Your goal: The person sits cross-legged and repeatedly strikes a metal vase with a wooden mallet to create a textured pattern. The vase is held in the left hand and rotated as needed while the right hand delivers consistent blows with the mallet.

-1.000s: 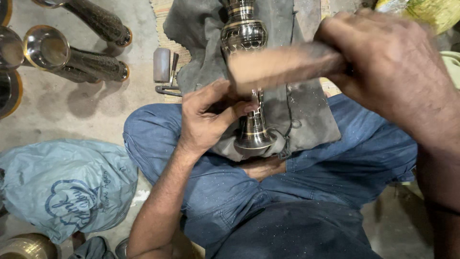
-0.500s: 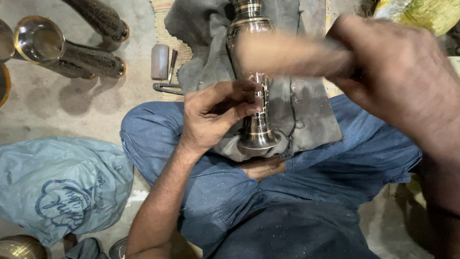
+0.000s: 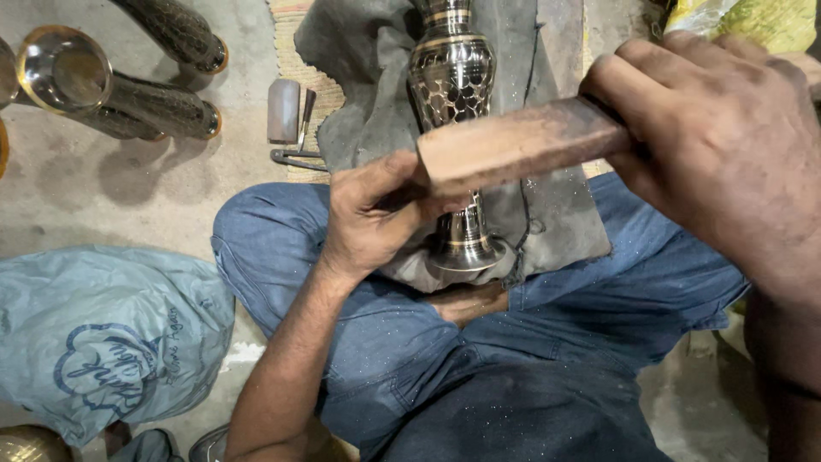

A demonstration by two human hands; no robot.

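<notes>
- I take the engraved metal vase (image 3: 453, 85) as my landmark: it lies lengthwise on a grey cloth (image 3: 359, 51) spread over my crossed legs, its flared foot toward me and its patterned belly pointing away.
- My left hand (image 3: 372, 214) sits at the vase's narrow stem, just above the foot. The fingers are curled in tight there, but the wooden block hides what they pinch, so I cannot tell what that grip has hold of.
- My right hand (image 3: 718, 145) is wrapped fully closed around a wooden block (image 3: 513, 145), held across the vase. Its blunt end hangs over the stem, right next to my left-hand fingers.
- Left of the vase, just off the cloth's edge, a small pale block (image 3: 283, 110) and a thin dark metal tool (image 3: 299, 141) lie on the woven mat.
- Further left of the vase, on the floor, two more dark engraved vases (image 3: 137, 103) lie on their sides, one showing its shiny open mouth.
- Near-left of the vase, beside my knee, a crumpled blue-grey bag (image 3: 103, 334) rests on the floor.
</notes>
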